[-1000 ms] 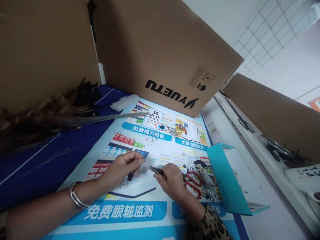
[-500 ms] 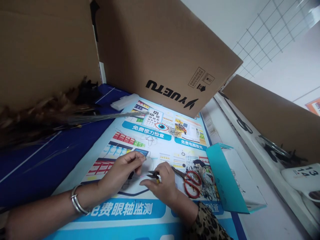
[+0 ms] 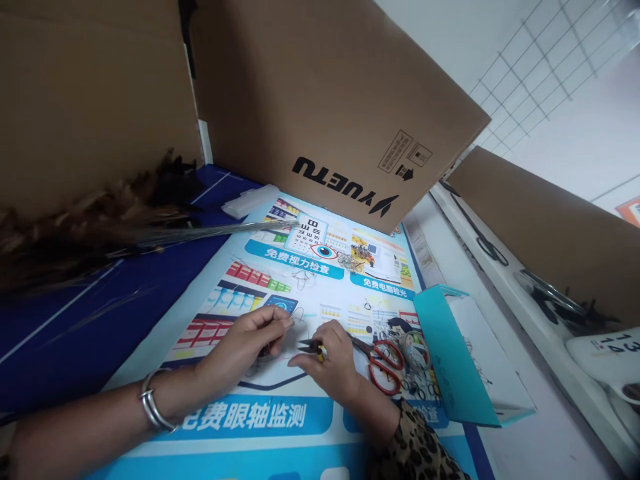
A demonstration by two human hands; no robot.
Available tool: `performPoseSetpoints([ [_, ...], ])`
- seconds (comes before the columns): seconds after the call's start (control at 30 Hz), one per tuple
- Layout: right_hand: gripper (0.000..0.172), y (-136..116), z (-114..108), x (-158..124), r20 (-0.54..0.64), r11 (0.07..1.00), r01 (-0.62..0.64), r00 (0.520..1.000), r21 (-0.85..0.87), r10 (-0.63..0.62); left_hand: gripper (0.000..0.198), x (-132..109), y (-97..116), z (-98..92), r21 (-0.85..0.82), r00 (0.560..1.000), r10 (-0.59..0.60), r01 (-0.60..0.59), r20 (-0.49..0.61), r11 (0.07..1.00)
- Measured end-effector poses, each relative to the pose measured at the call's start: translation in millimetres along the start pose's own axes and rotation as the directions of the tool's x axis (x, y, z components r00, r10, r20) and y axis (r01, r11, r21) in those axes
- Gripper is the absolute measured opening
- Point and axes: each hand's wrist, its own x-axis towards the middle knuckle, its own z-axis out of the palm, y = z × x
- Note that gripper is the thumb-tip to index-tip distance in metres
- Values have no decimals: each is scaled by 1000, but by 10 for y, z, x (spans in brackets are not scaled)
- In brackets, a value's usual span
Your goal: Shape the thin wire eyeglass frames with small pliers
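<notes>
My left hand (image 3: 250, 343) is held over the printed sheet with thumb and fingers pinched together. What it holds is too small to make out; a bit of something dark shows beneath the fingers. My right hand (image 3: 333, 363) grips small pliers (image 3: 311, 346) with dark jaws and a touch of yellow at the handle. The jaws point left toward the left fingertips, slightly apart, with a gap between them and that hand. Beside the right hand lie red-handled scissors (image 3: 385, 367), their blades partly behind it.
Coiled wire (image 3: 416, 350) and small rings lie right of the scissors, near an open teal box (image 3: 463, 360). Loose wire (image 3: 303, 277) rests further back. Long thin stems (image 3: 225, 230) with brown feathery ends (image 3: 100, 227) lie left. A large cardboard box (image 3: 320, 100) stands behind; a white mug (image 3: 607, 363) is at right.
My right hand and the pliers have shifted slightly right and up. The left hand stays nearly in place, still pinched. The whole view has moved a little.
</notes>
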Motion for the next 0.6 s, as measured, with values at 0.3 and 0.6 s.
performPoseSetpoints([
  [0.3,40,3,-7,21,1,998,61,998,15,-61,25,-12,24,23,-4,1000,-20,20,18,1000],
  [0.6,38,-26,-40,34,43,998,28,999,63,-31,23,-12,7,17,-1,999,-16,16,29,1000],
])
